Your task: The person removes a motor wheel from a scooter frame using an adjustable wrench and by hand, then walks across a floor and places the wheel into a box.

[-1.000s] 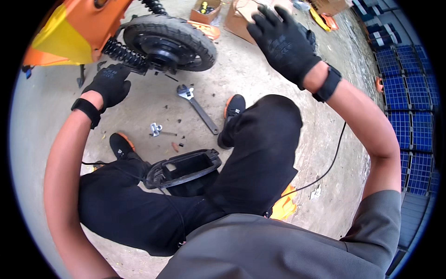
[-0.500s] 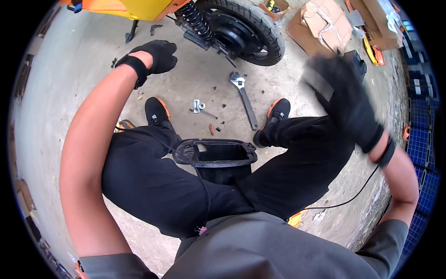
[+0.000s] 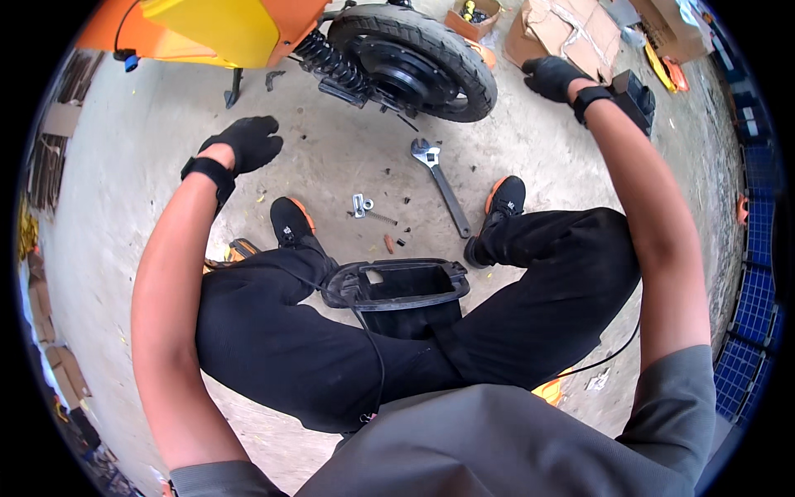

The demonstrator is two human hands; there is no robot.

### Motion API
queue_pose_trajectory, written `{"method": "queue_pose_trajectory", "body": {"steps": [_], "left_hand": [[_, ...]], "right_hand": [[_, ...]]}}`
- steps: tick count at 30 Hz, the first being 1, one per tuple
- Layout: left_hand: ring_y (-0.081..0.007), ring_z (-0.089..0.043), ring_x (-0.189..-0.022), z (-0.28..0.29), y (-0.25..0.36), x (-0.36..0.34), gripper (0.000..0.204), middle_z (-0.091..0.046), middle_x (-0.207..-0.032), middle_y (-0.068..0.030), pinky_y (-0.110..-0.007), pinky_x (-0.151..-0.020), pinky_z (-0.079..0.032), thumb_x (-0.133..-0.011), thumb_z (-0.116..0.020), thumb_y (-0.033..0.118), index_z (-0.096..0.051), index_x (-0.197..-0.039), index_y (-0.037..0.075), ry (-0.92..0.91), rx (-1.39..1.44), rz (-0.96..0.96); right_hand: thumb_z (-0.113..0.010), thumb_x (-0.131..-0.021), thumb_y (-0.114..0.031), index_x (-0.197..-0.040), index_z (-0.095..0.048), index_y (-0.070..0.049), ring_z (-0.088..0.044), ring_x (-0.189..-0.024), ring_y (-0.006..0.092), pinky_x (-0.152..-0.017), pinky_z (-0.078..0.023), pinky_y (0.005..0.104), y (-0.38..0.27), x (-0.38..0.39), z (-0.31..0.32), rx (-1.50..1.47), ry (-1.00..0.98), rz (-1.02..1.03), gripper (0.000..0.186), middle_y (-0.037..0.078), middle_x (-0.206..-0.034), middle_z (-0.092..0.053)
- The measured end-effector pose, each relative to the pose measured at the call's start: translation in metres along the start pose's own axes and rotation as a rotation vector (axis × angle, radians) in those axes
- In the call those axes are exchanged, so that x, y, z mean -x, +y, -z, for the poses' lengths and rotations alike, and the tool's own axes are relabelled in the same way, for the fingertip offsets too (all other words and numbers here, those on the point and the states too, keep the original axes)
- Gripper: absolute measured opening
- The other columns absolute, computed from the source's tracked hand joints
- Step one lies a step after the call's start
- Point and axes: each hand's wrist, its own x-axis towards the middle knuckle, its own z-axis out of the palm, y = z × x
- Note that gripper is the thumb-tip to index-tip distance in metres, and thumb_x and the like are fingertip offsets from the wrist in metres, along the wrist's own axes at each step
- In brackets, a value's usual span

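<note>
Between handlings, it seems, my left hand (image 3: 246, 144) hangs with fingers loosely parted, my right hand (image 3: 549, 79) I can't tell, and the wrench (image 3: 445, 193) would call for reaching down.

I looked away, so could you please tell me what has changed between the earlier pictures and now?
The left hand has drawn back from the shock absorber. The right hand, spread open at first, dipped toward the right knee, then moved out again near the cardboard box, fingers now drawn together; whether it holds anything is unclear. The view also turned. The adjustable wrench and black tub stayed put.
</note>
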Motion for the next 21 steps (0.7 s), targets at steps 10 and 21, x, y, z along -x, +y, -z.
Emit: {"method": "queue_pose_trajectory", "body": {"steps": [10,21], "left_hand": [[-0.0340,-0.053,-0.123,-0.001,0.011,-0.005,0.048,-0.057,-0.130,-0.0212,-0.039,-0.105,-0.040,-0.091,-0.051,0.033,-0.055,-0.128,0.003,-0.039,0.024,0.010],[-0.0326,-0.056,-0.120,0.008,0.029,0.001,0.049,-0.059,-0.129,-0.0193,-0.037,-0.101,-0.043,-0.090,-0.053,0.032,-0.055,-0.130,0.003,-0.061,0.066,0.029]], "right_hand": [[-0.059,-0.085,-0.030,-0.111,-0.062,-0.006,-0.060,-0.104,0.0386,-0.087,-0.049,0.0473,-0.005,0.009,-0.065,0.045,-0.175,0.137,0.035,0.021,-0.106,-0.065],[-0.057,-0.083,-0.026,-0.120,-0.063,-0.010,-0.059,-0.112,0.0340,-0.095,-0.047,0.0432,-0.052,0.011,-0.054,-0.056,-0.286,0.136,0.040,0.018,-0.116,-0.064]]}}
